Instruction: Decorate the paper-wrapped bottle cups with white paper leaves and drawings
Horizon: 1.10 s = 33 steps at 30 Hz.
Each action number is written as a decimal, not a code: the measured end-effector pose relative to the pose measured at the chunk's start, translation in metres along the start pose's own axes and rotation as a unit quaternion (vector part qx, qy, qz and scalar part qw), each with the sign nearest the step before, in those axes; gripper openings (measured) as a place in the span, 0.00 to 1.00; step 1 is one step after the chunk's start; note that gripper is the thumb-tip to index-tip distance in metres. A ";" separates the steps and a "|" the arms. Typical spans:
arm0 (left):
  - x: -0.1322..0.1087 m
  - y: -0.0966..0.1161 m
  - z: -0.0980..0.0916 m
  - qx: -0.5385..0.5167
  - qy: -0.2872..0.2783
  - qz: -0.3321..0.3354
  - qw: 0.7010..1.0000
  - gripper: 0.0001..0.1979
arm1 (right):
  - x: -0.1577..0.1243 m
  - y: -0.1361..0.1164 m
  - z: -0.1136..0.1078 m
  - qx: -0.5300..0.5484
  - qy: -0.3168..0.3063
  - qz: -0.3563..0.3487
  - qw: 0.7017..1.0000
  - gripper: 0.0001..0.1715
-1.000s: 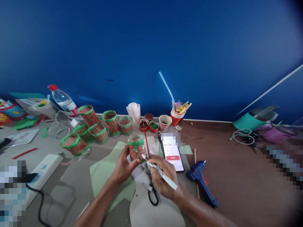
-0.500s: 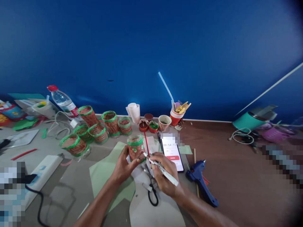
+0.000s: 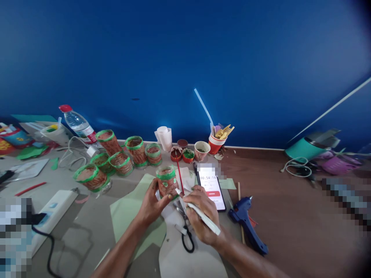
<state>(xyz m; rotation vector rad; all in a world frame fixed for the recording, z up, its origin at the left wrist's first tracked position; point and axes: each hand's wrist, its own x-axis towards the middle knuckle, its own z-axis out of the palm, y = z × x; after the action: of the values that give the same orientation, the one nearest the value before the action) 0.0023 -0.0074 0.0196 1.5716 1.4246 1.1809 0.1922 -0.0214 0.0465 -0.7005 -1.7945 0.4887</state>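
My left hand (image 3: 152,201) is closed around a small clear cup (image 3: 166,178) painted reddish brown, with a green rim and pale green leaf shapes on its side. My right hand (image 3: 202,213) grips a white marker (image 3: 206,218), its tip close to the cup's right side; I cannot tell whether it touches. Beneath the hands lie scissors (image 3: 188,239) with black handles and a loose white cap (image 3: 180,229) on white paper (image 3: 189,262). A red-handled brush (image 3: 179,172) leans out of a small paint pot (image 3: 176,154) just behind.
Several painted cups (image 3: 135,150) stand at the back left near a water bottle (image 3: 77,122). To the right are a phone (image 3: 211,193) running a timer and a blue glue gun (image 3: 246,222). Green paper (image 3: 127,212) lies under my left arm; a power strip (image 3: 53,218) is at left.
My right hand and the marker have shifted very slightly, with the marker still near the cup. My left hand keeps its hold. The whole view has moved a little.
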 end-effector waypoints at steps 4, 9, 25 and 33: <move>0.000 -0.001 0.001 0.029 0.009 0.005 1.000 0.16 | 0.001 0.000 0.000 0.016 -0.006 -0.015 1.000 0.13; 0.000 -0.004 0.002 0.029 0.000 0.010 1.000 0.17 | 0.001 0.000 0.001 0.024 -0.014 -0.021 0.999 0.15; 0.000 -0.003 0.002 -0.018 -0.001 -0.012 1.000 0.20 | 0.006 -0.002 0.002 -0.007 -0.034 -0.013 0.999 0.13; 0.001 0.001 0.001 0.001 0.004 -0.015 1.000 0.17 | 0.002 0.003 0.000 -0.008 -0.024 0.017 1.000 0.12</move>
<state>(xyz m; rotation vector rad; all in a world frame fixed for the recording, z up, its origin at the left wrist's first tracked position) 0.0038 -0.0063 0.0201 1.5432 1.4510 1.1696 0.1925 -0.0175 0.0458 -0.7377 -1.8348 0.5178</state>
